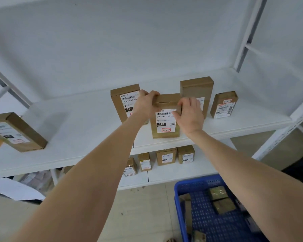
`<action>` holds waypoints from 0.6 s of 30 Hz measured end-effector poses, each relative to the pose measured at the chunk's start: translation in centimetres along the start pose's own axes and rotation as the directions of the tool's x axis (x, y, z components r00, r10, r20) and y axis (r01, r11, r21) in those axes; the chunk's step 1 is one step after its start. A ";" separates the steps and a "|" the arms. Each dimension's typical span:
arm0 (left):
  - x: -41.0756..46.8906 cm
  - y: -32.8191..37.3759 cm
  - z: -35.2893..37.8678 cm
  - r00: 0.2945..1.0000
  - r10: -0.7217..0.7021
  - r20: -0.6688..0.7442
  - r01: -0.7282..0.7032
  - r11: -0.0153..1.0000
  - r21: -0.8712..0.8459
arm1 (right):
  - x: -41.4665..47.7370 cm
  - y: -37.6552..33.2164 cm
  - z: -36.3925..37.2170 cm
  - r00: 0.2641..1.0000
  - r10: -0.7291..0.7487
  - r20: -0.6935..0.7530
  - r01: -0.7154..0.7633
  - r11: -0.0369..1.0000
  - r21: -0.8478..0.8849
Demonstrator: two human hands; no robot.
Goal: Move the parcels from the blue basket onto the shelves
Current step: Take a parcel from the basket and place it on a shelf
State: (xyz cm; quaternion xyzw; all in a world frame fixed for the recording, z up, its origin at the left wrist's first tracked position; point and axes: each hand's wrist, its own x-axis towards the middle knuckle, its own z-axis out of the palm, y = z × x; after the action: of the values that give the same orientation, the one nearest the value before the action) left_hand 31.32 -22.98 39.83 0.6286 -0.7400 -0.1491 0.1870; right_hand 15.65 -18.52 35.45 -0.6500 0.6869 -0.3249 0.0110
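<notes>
Both hands clamp one parcel (165,119) standing upright on the shelf (77,123): left hand (147,103) on its top left corner, right hand (189,112) on its right edge. More parcels (219,199) lie in the blue basket (178,206) below.

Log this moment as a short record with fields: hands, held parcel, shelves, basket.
left hand: grips the top left corner of the 010 parcel
right hand: holds its upper right edge
010 parcel: upright near the front edge of the upper shelf, label facing out
neighbours: 060 parcel, tall parcel and small parcel stand behind; far-left parcel apart
lower shelf: boxed parcels standing
blue basket: lower right, holds brown packets
</notes>
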 end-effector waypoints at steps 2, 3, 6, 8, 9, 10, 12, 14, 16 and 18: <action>-0.4 0.1 0.0 0.999 0.026 -0.023 -0.023 0.992 0.123 | 1.2 -1.0 -0.9 0.984 -0.181 -0.002 0.180 0.979 -0.092; -0.6 0.1 0.0 0.998 0.052 -0.034 -0.044 0.980 0.196 | 1.8 -1.3 -1.1 0.970 -0.237 0.047 0.241 0.963 -0.121; -1.3 0.3 0.3 0.987 0.153 -0.053 -0.123 0.921 0.370 | 2.9 -2.0 -0.9 0.915 -0.327 0.235 0.375 0.904 -0.203; -1.6 0.3 0.5 0.980 0.190 -0.062 -0.146 0.894 0.424 | 3.0 -2.2 -0.5 0.905 -0.326 0.274 0.396 0.881 -0.258; -1.7 0.3 0.6 0.978 0.198 -0.070 -0.148 0.884 0.444 | 3.0 -2.2 -0.3 0.908 -0.321 0.270 0.391 0.880 -0.269; -1.7 0.3 0.8 0.975 0.207 -0.080 -0.147 0.872 0.467 | 2.9 -2.3 -0.3 0.910 -0.320 0.264 0.388 0.880 -0.273; -1.9 0.4 0.8 0.972 0.220 -0.087 -0.147 0.850 0.506 | 2.8 -2.6 -0.5 0.907 -0.323 0.270 0.397 0.871 -0.290; -2.0 0.5 1.0 0.970 0.232 -0.079 -0.157 0.836 0.526 | 2.8 -2.6 -0.7 0.903 -0.323 0.284 0.405 0.862 -0.306; -2.2 0.5 1.4 0.964 0.247 -0.097 -0.156 0.823 0.546 | 2.8 -2.6 -0.6 0.898 -0.328 0.293 0.413 0.858 -0.305; -2.3 0.6 1.6 0.964 0.246 -0.105 -0.149 0.821 0.551 | 2.8 -2.6 -0.5 0.894 -0.338 0.295 0.424 0.853 -0.305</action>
State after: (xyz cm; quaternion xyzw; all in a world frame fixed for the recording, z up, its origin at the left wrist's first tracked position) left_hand 30.40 -20.61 38.43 0.5857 -0.7944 0.1394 0.0804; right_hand 17.28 -20.64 38.21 -0.7977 0.5852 -0.1110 -0.0940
